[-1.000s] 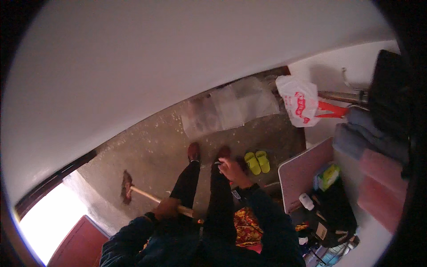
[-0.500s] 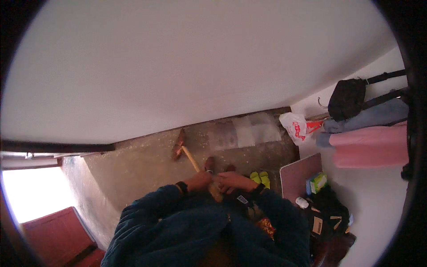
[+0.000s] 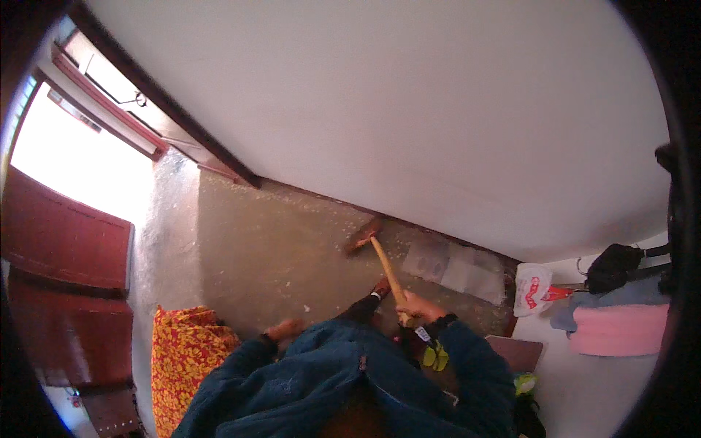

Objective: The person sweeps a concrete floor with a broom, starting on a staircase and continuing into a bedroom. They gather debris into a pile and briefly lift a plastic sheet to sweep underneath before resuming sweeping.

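Note:
My right hand (image 3: 420,307) grips the upper end of a broom (image 3: 390,272) with a long, pale yellow handle. Its reddish-brown head (image 3: 363,236) rests on the floor near the foot of the white wall, slightly smeared by motion. Off the handle, my left hand (image 3: 285,329) hangs by my left side above the floor. Its fingers look loosely apart and hold nothing visible, though they are small and a little blurred. One of my shoes (image 3: 381,287) shows beside the handle.
Clear plastic sheeting (image 3: 454,269) lies along the wall. A red-and-yellow floral cloth (image 3: 186,358) is at the lower left, near red door panels (image 3: 69,233) and a bright doorway. Yellow-green slippers (image 3: 436,358), a white plastic bag (image 3: 531,289) and a pink towel (image 3: 621,330) are on the right.
My view has turned left, bringing the floral cloth and more of the doorway into sight. My left hand has let go of the broom and moved left; the right hand keeps its grip.

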A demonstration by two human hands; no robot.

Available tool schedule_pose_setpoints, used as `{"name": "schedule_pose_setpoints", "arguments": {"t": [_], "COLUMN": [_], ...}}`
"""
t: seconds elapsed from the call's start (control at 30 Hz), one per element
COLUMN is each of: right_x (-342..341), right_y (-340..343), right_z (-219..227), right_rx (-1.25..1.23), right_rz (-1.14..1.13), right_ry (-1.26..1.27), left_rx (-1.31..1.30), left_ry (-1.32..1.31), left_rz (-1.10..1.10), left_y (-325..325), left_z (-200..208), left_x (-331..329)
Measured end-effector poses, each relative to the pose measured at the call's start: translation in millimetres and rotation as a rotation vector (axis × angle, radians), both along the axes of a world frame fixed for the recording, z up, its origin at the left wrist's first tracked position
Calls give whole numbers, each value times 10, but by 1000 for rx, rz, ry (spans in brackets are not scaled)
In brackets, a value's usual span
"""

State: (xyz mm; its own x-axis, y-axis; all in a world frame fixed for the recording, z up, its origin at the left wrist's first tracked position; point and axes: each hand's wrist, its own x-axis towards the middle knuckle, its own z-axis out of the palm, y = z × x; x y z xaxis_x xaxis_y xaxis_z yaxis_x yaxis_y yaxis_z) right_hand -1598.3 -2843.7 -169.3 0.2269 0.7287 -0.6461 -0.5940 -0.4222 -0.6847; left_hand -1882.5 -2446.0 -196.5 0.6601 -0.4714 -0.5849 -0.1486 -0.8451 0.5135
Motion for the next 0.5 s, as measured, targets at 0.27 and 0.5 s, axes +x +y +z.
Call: {"name": "schedule_pose_setpoints", "arguments": {"t": [0.27,0.5], "right_x": [-735,-522], "right_y": [-257,-72], "right_z": [-770,-1422], "right_rx": [16,309], "right_rz": [-1,70], "right_ry": [-69,-392], "left_rx": [3,-121], "left_ry": [446,359], "left_rz": [901,917], "left_y": [549,659], "left_z": [-7,369], "left_x": [-292,448]}}
